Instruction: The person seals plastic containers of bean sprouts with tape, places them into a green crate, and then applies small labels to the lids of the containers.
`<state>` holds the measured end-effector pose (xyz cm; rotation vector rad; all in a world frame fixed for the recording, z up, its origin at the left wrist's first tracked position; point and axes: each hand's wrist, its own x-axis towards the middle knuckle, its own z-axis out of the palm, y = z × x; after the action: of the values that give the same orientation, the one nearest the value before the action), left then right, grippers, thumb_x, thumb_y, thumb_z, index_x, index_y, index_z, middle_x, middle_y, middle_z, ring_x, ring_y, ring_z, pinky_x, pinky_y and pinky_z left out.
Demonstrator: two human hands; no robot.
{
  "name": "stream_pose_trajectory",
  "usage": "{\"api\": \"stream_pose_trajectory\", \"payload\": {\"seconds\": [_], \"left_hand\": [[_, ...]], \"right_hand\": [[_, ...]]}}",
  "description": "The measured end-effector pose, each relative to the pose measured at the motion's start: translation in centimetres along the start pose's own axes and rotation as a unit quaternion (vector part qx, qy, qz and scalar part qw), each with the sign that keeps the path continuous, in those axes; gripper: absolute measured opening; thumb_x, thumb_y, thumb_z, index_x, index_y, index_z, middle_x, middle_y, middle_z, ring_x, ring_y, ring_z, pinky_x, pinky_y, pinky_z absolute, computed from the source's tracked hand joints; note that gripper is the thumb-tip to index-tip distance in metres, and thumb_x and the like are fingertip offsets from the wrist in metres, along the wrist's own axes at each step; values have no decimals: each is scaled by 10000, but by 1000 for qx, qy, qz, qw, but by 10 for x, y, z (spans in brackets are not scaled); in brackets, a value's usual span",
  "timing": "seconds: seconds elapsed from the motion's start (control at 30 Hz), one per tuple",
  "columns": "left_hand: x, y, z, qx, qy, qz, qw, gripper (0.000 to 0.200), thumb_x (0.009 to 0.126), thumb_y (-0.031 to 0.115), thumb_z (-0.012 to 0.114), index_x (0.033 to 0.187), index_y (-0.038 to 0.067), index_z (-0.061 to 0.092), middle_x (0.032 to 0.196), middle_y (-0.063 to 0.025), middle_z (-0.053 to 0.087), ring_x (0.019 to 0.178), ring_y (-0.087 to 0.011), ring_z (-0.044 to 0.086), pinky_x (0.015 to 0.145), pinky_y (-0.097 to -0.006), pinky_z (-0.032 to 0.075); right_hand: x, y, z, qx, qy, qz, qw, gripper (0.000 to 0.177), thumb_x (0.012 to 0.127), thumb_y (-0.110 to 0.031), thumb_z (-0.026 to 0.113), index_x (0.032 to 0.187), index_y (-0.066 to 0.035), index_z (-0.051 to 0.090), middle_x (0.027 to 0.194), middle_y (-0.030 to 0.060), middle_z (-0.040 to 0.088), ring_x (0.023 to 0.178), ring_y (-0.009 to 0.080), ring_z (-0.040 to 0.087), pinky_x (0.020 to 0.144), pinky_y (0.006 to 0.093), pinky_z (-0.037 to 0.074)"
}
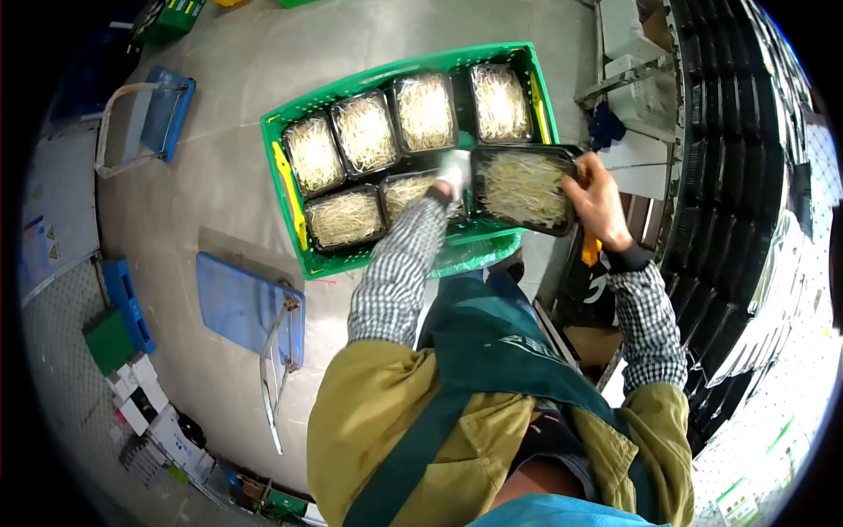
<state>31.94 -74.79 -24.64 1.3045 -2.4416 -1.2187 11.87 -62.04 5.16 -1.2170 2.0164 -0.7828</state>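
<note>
My right hand (601, 202) grips the right edge of a black tray of bean sprouts (527, 187), held above the right front part of a green crate (399, 66). My left hand (453, 169), in something white, is smeared by motion just left of that tray, and its fingers cannot be made out. Behind it, another tray of bean sprouts (404, 195) is partly hidden in the crate's front row. To its left lies a further tray (345, 220). Several more trays (425, 111) fill the back row, with a gap before the rightmost one (500, 104).
Tall stacks of black trays (729, 176) rise on the right. A blue platform trolley (246, 303) with a metal handle stands on the floor at left, and another blue trolley (167, 114) is farther back. Green plastic wrap (474, 255) lies at the crate's near side.
</note>
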Motion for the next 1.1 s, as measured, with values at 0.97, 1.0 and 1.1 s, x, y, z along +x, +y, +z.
{"api": "stream_pose_trajectory", "payload": {"seconds": [0.97,1.0,1.1], "left_hand": [[-120,80,-76,-517,161,-149,827,302,959,160,490,1180,-11,605,972,-36,666,773,-82,565,649,-217,430],[-115,91,-75,-506,149,-99,844,308,962,156,475,1192,-11,595,975,-42,666,761,-82,556,647,-227,430],[-110,160,-73,-285,101,128,945,344,976,181,431,1216,-26,566,964,-70,669,683,-77,505,616,-236,411]], "right_hand": [[-50,58,13,-142,160,40,976,552,796,-239,702,1259,-66,457,997,159,600,854,326,625,698,413,512],[-71,50,8,-151,158,58,974,613,745,-234,740,1266,-84,454,1031,133,620,861,332,643,706,419,531],[-155,84,12,-71,133,88,985,502,770,-230,679,1204,-59,494,983,153,658,902,357,638,774,436,511]]}}
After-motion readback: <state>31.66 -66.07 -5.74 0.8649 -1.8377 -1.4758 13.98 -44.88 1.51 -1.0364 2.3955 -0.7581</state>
